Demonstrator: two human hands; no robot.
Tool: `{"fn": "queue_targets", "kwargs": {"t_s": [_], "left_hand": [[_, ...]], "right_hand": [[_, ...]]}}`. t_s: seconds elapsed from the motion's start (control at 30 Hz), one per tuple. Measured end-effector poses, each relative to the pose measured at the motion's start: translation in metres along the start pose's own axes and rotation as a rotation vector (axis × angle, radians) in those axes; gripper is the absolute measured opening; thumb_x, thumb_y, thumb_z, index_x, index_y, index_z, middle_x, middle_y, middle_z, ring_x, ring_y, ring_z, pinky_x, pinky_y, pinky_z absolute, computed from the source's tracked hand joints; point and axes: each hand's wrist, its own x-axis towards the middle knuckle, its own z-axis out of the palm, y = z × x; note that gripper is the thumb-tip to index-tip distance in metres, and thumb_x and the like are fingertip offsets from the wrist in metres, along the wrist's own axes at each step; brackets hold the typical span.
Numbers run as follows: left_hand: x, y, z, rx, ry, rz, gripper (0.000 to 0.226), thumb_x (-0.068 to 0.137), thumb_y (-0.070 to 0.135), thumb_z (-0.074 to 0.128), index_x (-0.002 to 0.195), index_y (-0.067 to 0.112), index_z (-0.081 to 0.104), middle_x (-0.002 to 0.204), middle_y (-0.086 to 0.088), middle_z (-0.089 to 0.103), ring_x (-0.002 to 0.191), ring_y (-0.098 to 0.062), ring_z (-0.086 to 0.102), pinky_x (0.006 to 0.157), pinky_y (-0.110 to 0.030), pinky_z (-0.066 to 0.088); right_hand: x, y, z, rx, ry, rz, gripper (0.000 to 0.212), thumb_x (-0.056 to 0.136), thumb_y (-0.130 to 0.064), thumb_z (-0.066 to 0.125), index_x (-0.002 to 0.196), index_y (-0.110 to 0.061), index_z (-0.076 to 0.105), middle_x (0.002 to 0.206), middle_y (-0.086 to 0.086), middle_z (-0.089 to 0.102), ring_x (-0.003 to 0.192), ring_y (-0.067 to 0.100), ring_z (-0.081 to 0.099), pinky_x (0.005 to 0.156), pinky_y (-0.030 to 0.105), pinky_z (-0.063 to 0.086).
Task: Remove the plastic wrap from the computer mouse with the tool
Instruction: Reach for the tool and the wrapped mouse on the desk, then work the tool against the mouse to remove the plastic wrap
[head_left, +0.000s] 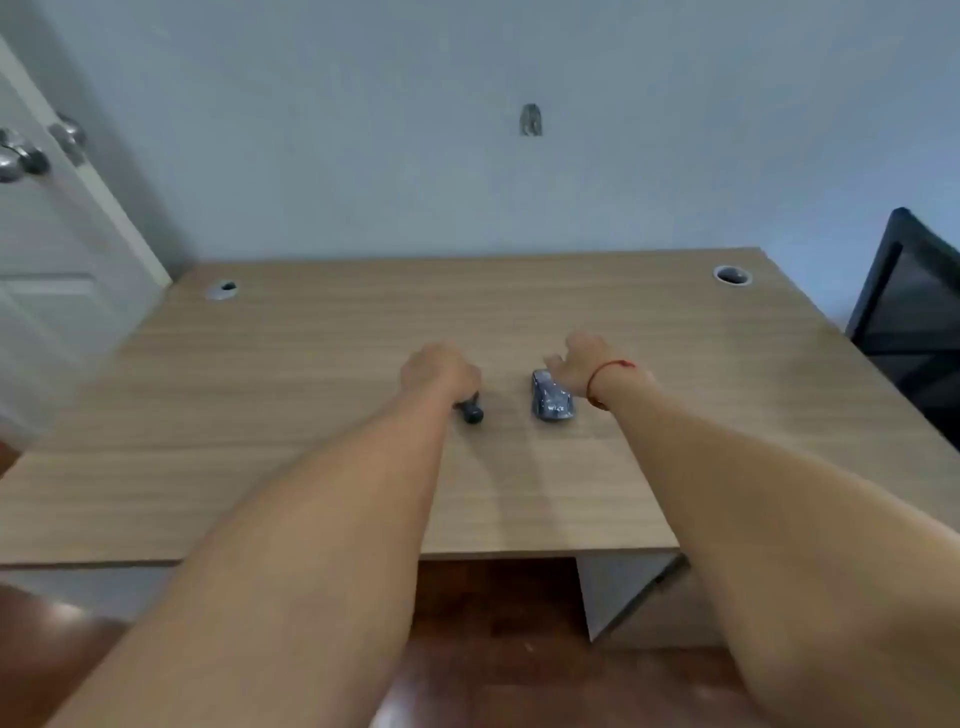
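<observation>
1. Wood-grain desk top (311, 415) carries a dark computer mouse in shiny plastic wrap (551, 402); its pale lettering is blurred and unreadable.
2. Left hand (439, 370) clenches a black-handled tool (470, 410).
3. Right hand (582, 366), loosely spread, touches the mouse's far end.

Wood-grain counter (311, 415) set against a pale blue wall (363, 130). Two round cable grommets, left (222, 290) and right (732, 275), near its far corners. White door (57, 291) with metal knobs (23, 158) at left. Black chair (914, 322) at right. Dark wooden floor (493, 649) below. Small grey mark (531, 120) on the wall.
</observation>
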Motion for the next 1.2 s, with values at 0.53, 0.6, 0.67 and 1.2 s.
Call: {"fn": "queue_targets", "kwargs": {"t_s": [0.53,0.6,0.67,1.2], "left_hand": [[0.026,-0.039,0.093,-0.212,0.225,-0.006,0.036,0.077,0.035,0.06,0.109,0.018,0.062,0.118,-0.01,0.062,0.11,-0.032,0.059,0.087,-0.034,0.049],[0.02,-0.044,0.104,-0.212,0.293,0.017,0.037,0.084,0.03,0.058,0.112,0.006,0.058,0.122,-0.015,0.059,0.111,-0.035,0.058,0.085,-0.036,0.048],[0.012,-0.049,0.112,-0.239,0.334,0.049,0.034,0.088,0.026,0.055,0.113,0.004,0.057,0.123,-0.016,0.057,0.112,-0.036,0.056,0.083,-0.037,0.046],[-0.023,-0.037,0.122,-0.97,0.771,0.264,0.026,0.09,0.025,0.059,0.099,0.002,0.06,0.103,-0.015,0.063,0.098,-0.028,0.058,0.085,-0.032,0.042]], "right_hand": [[0.01,0.042,0.119,0.124,0.412,0.017,0.061,0.076,-0.059,0.055,0.119,-0.016,0.06,0.118,0.01,0.064,0.11,0.032,0.058,0.09,0.036,0.045],[-0.002,0.045,0.133,0.162,0.425,-0.037,0.062,0.077,-0.054,0.059,0.125,-0.014,0.056,0.123,0.01,0.062,0.116,0.031,0.056,0.098,0.038,0.044],[-0.017,0.048,0.142,0.188,0.428,-0.101,0.064,0.074,-0.055,0.061,0.124,-0.015,0.057,0.122,0.008,0.063,0.116,0.03,0.057,0.099,0.039,0.045],[-0.048,0.042,0.147,0.244,0.383,-0.128,0.054,0.073,-0.05,0.064,0.117,-0.018,0.059,0.115,0.004,0.067,0.111,0.027,0.06,0.107,0.044,0.038]]}}
